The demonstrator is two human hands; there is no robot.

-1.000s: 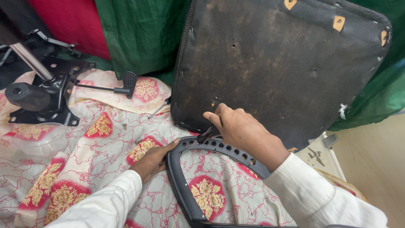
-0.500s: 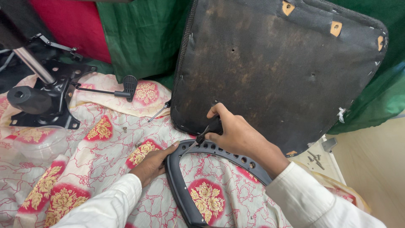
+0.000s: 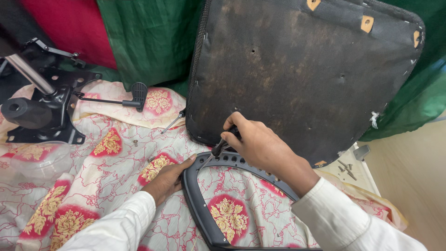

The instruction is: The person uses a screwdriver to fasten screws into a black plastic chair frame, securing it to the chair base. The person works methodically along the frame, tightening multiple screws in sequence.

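**Screwdriver set to a curved chair part**

The right hand clenches a dark-handled screwdriver, its tip angled down onto the curved black plastic armrest frame with a row of holes. The left hand grasps that frame's outer bend, pressing it against the red-and-gold flowered cream cloth it lies on. Just behind stands the worn black upholstered seat panel, tilted against green fabric. A black metal chair mechanism lies well apart at far left.
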